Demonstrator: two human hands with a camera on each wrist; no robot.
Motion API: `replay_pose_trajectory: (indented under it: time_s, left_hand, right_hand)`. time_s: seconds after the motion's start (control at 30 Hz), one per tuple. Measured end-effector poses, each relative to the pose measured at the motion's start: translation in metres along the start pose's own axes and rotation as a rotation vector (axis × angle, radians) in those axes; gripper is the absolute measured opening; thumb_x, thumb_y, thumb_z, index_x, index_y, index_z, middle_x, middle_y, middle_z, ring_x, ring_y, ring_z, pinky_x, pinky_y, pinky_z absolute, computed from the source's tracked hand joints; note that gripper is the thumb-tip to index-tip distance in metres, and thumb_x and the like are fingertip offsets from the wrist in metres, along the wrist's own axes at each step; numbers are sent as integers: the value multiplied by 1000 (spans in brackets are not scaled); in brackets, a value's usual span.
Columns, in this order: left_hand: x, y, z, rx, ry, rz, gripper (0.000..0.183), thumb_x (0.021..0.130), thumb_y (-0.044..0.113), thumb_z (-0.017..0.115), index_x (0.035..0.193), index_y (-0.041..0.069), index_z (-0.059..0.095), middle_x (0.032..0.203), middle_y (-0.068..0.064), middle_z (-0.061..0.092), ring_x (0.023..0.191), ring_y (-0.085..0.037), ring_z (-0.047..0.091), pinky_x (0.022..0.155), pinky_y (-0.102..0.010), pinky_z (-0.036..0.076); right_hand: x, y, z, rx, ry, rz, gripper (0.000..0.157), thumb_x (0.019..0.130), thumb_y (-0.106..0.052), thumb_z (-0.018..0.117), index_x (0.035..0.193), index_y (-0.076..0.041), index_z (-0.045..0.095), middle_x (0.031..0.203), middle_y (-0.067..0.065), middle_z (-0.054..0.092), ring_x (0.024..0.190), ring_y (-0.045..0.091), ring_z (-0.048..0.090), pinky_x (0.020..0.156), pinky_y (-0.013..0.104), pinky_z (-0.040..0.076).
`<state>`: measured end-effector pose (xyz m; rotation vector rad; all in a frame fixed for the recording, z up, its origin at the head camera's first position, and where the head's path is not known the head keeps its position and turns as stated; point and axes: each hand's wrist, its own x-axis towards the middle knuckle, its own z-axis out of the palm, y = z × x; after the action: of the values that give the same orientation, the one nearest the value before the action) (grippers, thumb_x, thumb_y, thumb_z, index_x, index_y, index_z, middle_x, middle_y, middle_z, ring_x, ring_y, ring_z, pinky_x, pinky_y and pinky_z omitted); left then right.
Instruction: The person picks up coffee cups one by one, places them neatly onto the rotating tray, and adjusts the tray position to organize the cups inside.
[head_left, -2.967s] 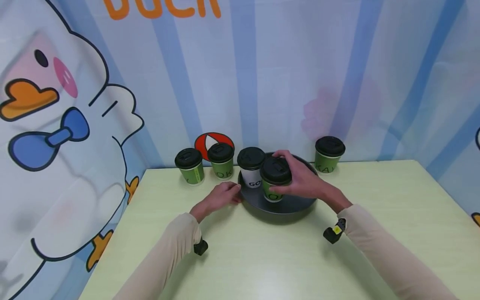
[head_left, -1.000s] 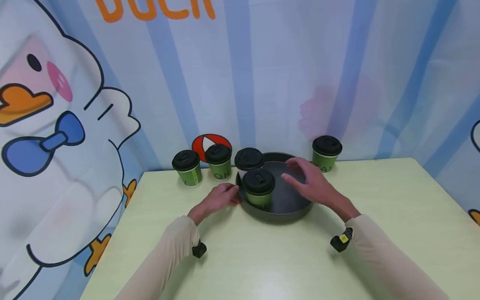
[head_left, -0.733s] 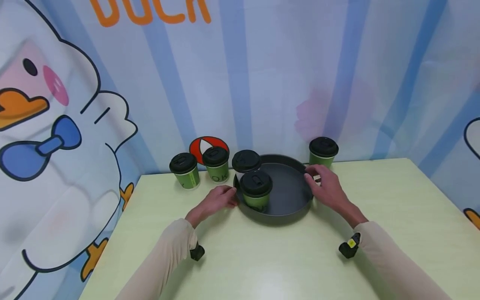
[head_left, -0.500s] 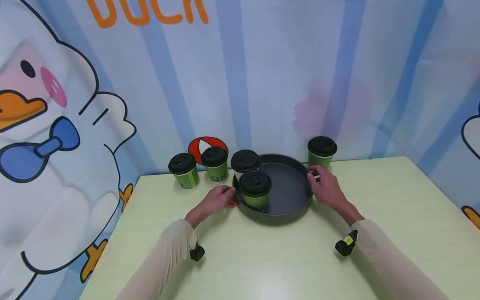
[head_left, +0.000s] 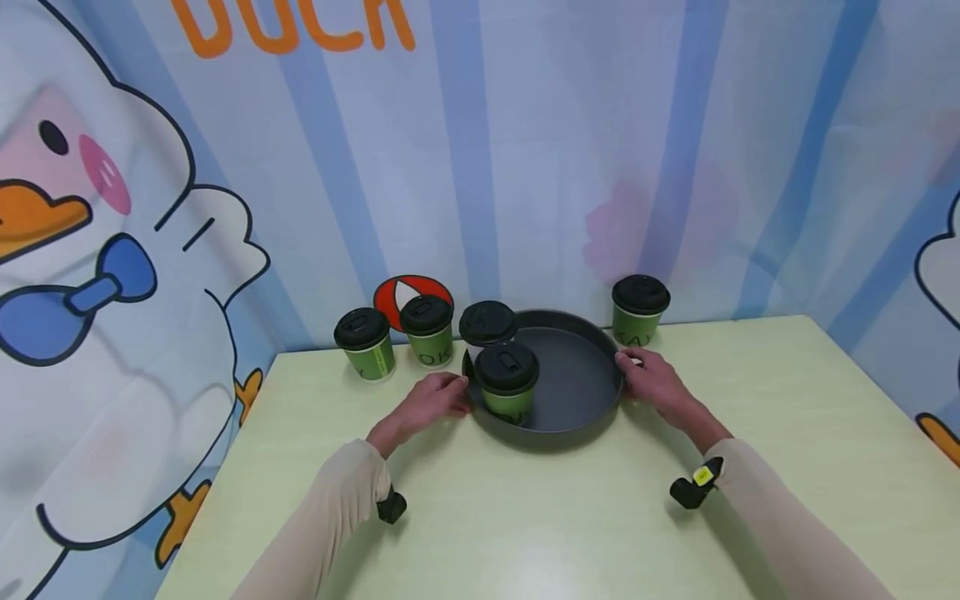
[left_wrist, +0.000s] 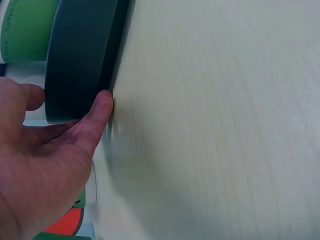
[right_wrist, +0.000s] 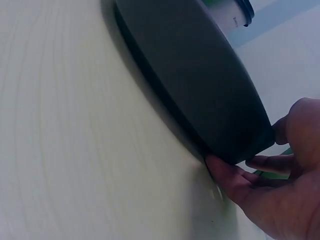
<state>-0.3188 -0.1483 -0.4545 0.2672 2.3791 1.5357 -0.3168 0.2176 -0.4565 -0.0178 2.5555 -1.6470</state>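
A round dark grey pan (head_left: 573,379) stands on the table between my hands. My left hand (head_left: 431,402) grips its left side, thumb at the rim and fingertips at the lower edge, as the left wrist view shows. On the opposite side my right hand (head_left: 660,387) pinches the pan wall (right_wrist: 200,80) the same way. Inside the pan, at its left, a green paper cup (head_left: 510,406) with a black lid stands upright in front of a white paper cup (head_left: 480,340), also black-lidded. The front cup hides much of the white one.
Two green lidded cups, one at the far left (head_left: 372,360) and one beside it (head_left: 432,343), stand left of the pan. Another green cup (head_left: 637,321) is behind my right hand. A printed cloth backdrop (head_left: 525,167) rises at the table's (head_left: 525,517) back edge.
My right hand set the green cup down at the pan's front left, let go and moved right to grip the pan's side. My left hand stayed at the left rim.
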Motion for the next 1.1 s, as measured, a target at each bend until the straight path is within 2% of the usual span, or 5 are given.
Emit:
replay_pose_trajectory:
  time_s: [0.27, 0.43, 0.67, 0.87, 1.1]
  left_hand:
    - [-2, 0, 3, -22, -3, 11, 38, 102, 25, 43, 118, -8, 57, 93, -16, 67, 86, -30, 67, 79, -37, 56]
    - [-1, -1, 3, -28, 1, -1, 38, 102, 25, 43, 116, -7, 58, 92, -15, 67, 85, -29, 66, 79, -37, 56]
    - [-1, 1, 3, -25, 3, -19, 38, 102, 25, 42, 117, -6, 58, 93, -13, 67, 84, -26, 66, 78, -35, 57]
    - [0, 1, 2, -29, 5, 0, 38, 103, 24, 41, 117, -7, 58, 94, -14, 67, 84, -28, 66, 78, -36, 57]
    - [1, -1, 1, -32, 2, 2, 40, 103, 25, 40, 118, -8, 57, 97, -16, 66, 87, -29, 66, 79, -36, 56]
  right_hand:
    - [-9, -1, -5, 180, -160, 98, 41, 102, -22, 42, 129, 8, 34, 93, 18, 59, 78, 22, 63, 78, 41, 57]
    - [-16, 2, -11, 253, -253, 146, 41, 101, -24, 45, 126, 2, 27, 91, 20, 62, 82, 31, 65, 80, 43, 56]
    - [-11, 4, -11, 273, -225, 133, 61, 103, -35, 42, 139, 10, 24, 98, 20, 59, 81, 22, 63, 82, 41, 56]
    - [-7, 3, -9, 292, -208, 127, 57, 104, -33, 38, 133, 16, 34, 89, 14, 59, 76, 18, 61, 79, 38, 56]
    - [-9, 4, -16, 310, -315, 123, 47, 104, -26, 41, 124, 16, 41, 87, 17, 64, 78, 24, 65, 79, 39, 57]
